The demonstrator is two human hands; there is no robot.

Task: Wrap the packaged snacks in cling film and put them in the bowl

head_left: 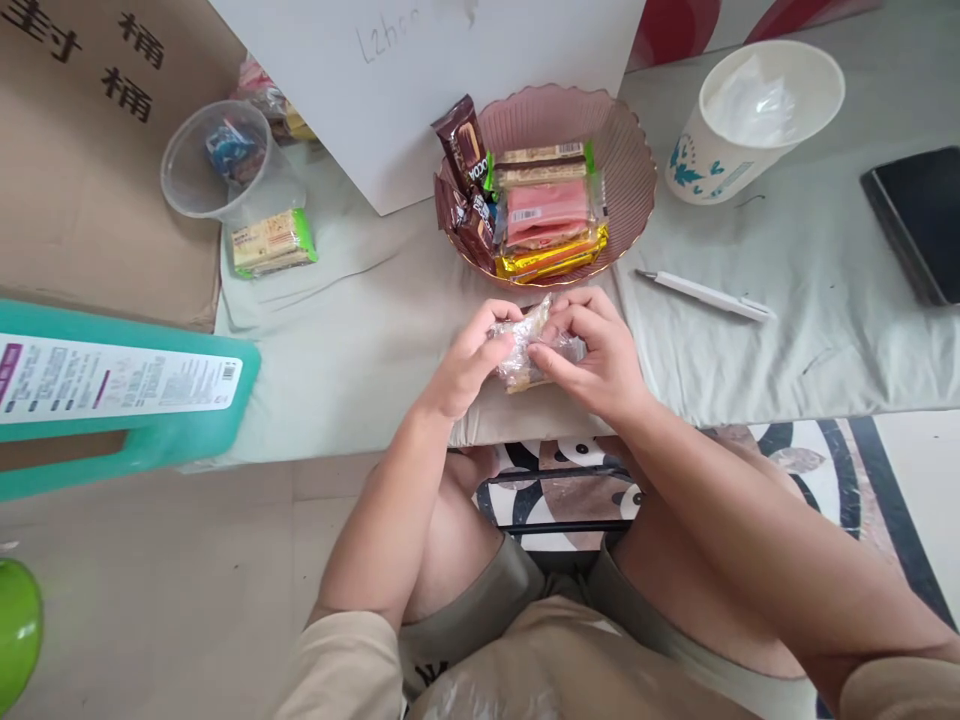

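A small snack in a clear crinkled wrapper [529,345] is held over the table's near edge by both hands. My left hand [471,362] grips its left end; my right hand [596,352] pinches its right side with thumb and fingers. Just beyond them stands a pink ribbed bowl [634,165] holding several packaged snacks: brown cocoa bars [465,150], a pink pack [547,210] and yellow packs [555,258].
A white pen [701,293] lies right of the bowl. A paper cup with a plastic liner [754,120] and a dark tablet [919,215] sit further right. A clear plastic cup [217,160] and a green-edged biscuit pack [271,241] lie left, beside a cardboard box [82,150] and a teal stool [120,385].
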